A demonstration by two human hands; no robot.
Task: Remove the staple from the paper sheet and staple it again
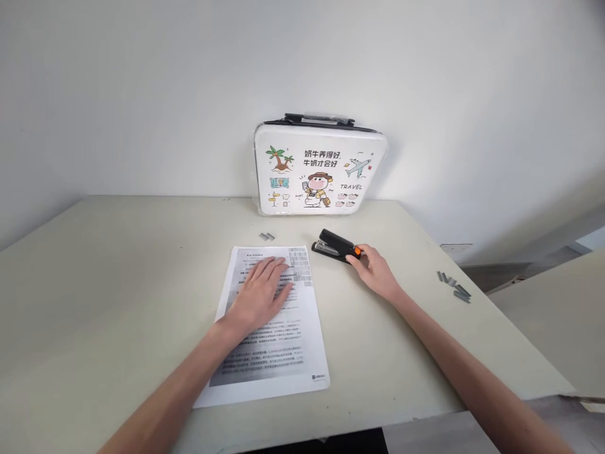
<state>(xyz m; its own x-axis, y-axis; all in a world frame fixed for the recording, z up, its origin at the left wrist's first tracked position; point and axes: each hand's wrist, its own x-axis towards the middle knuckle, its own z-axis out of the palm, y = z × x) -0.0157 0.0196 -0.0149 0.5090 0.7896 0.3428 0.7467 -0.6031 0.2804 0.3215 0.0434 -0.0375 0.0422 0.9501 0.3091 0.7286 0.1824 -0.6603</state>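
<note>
Printed paper (283, 353) lies flat on the table, in the middle of the head view; whether it is one sheet or a stack I cannot tell. My left hand (259, 290) rests palm down on its upper half, fingers stretched out and covering some of the text. To the right of the paper's top corner is a black stapler (336, 244) with an orange piece at its rear. My right hand (373, 271) grips that rear end between thumb and fingers. The stapler sits on the table, its front pointing left toward the paper.
A white case (326, 170) with cartoon prints leans against the wall at the back. Two small staple strips (266, 236) lie beyond the paper. Several more staple strips (454, 287) are near the right edge of the table (118, 302).
</note>
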